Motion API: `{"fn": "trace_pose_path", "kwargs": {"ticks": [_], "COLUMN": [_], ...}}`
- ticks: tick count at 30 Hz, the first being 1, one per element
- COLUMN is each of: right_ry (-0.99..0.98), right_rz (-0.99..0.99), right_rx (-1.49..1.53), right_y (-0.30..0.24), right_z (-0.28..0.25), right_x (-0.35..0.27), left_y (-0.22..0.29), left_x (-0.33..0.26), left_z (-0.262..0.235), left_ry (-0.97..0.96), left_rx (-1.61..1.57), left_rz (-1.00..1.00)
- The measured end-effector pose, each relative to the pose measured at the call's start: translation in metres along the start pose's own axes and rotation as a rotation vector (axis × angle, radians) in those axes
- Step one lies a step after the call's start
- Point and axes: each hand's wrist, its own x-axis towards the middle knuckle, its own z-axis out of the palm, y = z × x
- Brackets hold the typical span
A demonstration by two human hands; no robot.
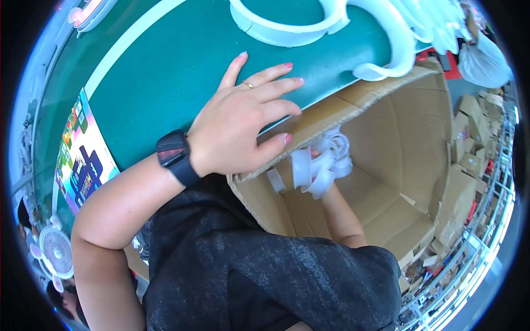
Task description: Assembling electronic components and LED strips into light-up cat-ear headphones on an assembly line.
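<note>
My left hand lies with its fingers spread over the edge of the green tabletop, its thumb at the rim of a large cardboard box. It holds nothing. My right forearm reaches down into the box, where my right hand grips a bunch of white curved plastic pieces. Those pieces cover most of its fingers. Another white piece shows by the box's near-left wall. Larger white curved plastic pieces rest at the far side of the table.
A colourful printed sheet lies at the table's left edge. More white pieces are heaped at the far right, near a white bag. Cardboard boxes are piled beyond a metal rail at right. A white fan stands lower left.
</note>
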Motion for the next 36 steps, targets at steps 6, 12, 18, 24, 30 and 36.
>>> {"fn": "trace_pose_path", "kwargs": {"ticks": [6,12,18,24,30,36], "right_ry": [0.24,0.213,0.043,-0.219,-0.573,-0.903], "right_rz": [-0.393,-0.58,-0.603,-0.661,-0.187,-0.202], "right_rx": [-0.082,-0.066,-0.315,-0.606,-0.853,-1.506], "right_y": [-0.069,-0.087,-0.035,0.058,0.109,0.176], "right_z": [0.112,0.226,0.379,0.51,0.544,0.6], "right_x": [-0.175,-0.297,-0.323,-0.27,-0.148,-0.098], "left_y": [-0.01,0.043,0.125,0.102,0.051,0.019], "left_x": [-0.002,-0.003,-0.082,-0.177,-0.298,-0.388], "left_z": [0.004,-0.005,-0.038,-0.117,-0.142,-0.125], "left_ry": [-0.021,-0.094,-0.333,0.1,0.448,0.69], "left_rx": [0.035,-0.109,-1.147,-1.481,-1.512,-1.606], "left_rz": [0.01,-0.019,0.002,-0.044,-0.563,-0.764]}}
